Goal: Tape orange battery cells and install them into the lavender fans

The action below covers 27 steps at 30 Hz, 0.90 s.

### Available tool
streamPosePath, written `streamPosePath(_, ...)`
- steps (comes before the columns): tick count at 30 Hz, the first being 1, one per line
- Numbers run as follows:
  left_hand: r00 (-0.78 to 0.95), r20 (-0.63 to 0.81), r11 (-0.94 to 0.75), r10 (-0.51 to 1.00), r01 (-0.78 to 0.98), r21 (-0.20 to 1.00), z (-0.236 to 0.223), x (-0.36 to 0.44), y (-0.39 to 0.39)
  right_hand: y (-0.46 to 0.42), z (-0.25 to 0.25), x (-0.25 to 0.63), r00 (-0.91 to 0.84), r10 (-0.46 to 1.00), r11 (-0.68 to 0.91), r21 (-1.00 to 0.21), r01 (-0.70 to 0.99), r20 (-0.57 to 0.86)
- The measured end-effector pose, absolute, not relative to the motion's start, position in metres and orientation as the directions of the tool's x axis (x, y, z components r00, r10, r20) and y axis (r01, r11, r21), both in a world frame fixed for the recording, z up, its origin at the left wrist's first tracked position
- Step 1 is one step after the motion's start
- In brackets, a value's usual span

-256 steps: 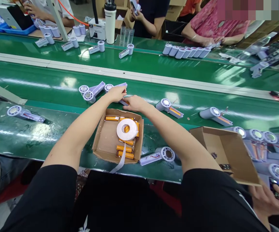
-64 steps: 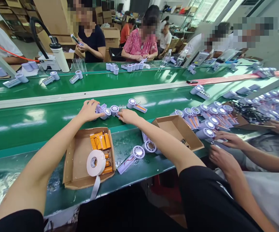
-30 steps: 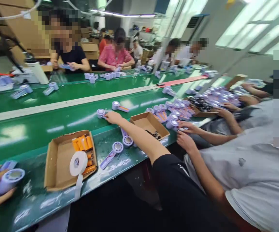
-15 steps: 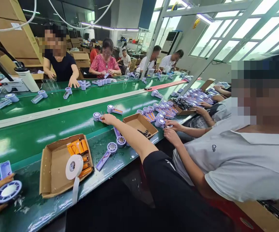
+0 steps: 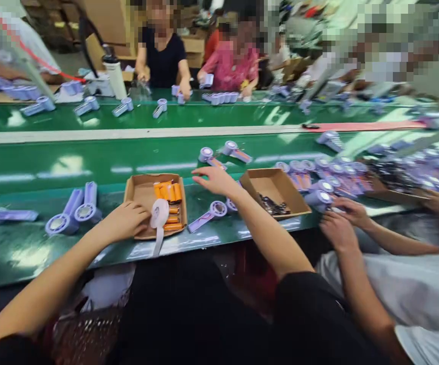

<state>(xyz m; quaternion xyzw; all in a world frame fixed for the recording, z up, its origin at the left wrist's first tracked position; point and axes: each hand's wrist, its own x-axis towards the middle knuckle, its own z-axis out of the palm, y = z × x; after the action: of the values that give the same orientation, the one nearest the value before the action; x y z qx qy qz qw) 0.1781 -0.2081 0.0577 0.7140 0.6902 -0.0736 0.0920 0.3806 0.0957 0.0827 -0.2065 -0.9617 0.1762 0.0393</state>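
Observation:
My left hand (image 5: 128, 220) is over the near left part of a cardboard box (image 5: 129, 190), its fingers loosely bent and not closed on anything I can see. Its fingertips are beside a roll of white tape (image 5: 159, 212); whether they touch it is unclear. Orange batteries (image 5: 169, 192) lie in the same box. My right hand (image 5: 215, 180) is above the bench with fingers apart and nothing in them. Just beyond it lies a lavender handheld fan housing (image 5: 206, 154) with an orange battery in its handle. Another such housing (image 5: 231, 148) lies alongside.
Two lavender fan housings (image 5: 58, 223) lie left of the battery box. One open housing (image 5: 217, 208) lies between that box and a second box (image 5: 299, 203) holding small black parts. At right, a co-worker's hands (image 5: 341, 223) work beside many housings. Other people sit across the green belt (image 5: 90, 157).
My view has swung left. My right hand has come back from the fan housing on the belt and opened. My left hand has let go of its housing and moved right to the battery box.

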Motion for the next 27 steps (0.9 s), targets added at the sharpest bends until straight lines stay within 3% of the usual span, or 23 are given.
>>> streamPosePath(2,0.002,-0.284,0.004,0.959,1.000,0.020,0.060,0.183,-0.201,0.071,0.074,0.401,-0.933,0.358,0.824,-0.487,0.289,0.051)
streamPosePath(5,0.019,-0.204,-0.005,0.979,0.998,0.070,0.062,0.188,-0.198,0.036,0.063,0.428,-0.940,0.331,0.744,-0.635,0.208,0.080)
streamPosePath(8,0.095,-0.150,-0.076,0.984,0.988,0.133,0.057,0.194,-0.196,0.008,0.055,0.436,-0.945,0.306,0.681,-0.720,0.132,0.116)
streamPosePath(10,0.121,-0.119,-0.107,0.986,0.988,0.114,0.054,0.196,-0.196,-0.005,0.053,0.434,-0.943,0.300,0.664,-0.741,0.099,0.143)
streamPosePath(12,0.104,-0.005,-0.103,0.995,0.993,0.056,0.053,0.197,-0.200,-0.013,0.053,0.430,-0.927,0.350,0.626,-0.769,0.126,0.133)
streamPosePath(15,0.037,0.317,-0.042,0.948,0.999,0.009,0.057,0.200,-0.214,-0.030,0.055,0.424,-0.926,0.377,0.474,-0.860,0.190,0.002)
streamPosePath(18,0.031,0.529,-0.068,0.848,0.996,0.051,0.060,0.205,-0.232,-0.061,0.047,0.418,-0.979,0.184,0.303,-0.942,0.143,-0.089)
streamPosePath(21,0.092,0.640,-0.155,0.763,0.987,0.044,0.059,0.199,-0.243,-0.097,0.027,0.411,-0.999,-0.026,0.200,-0.979,0.042,-0.048)
streamPosePath(24,0.064,0.715,-0.138,0.697,0.989,0.046,0.059,0.182,-0.255,-0.123,0.014,0.404,-0.972,-0.234,0.281,-0.959,-0.038,-0.030)
streamPosePath(27,-0.126,0.744,0.010,0.656,0.987,0.159,0.078,0.172,-0.297,-0.124,0.030,0.397,-0.918,-0.376,0.589,-0.797,-0.134,-0.123)
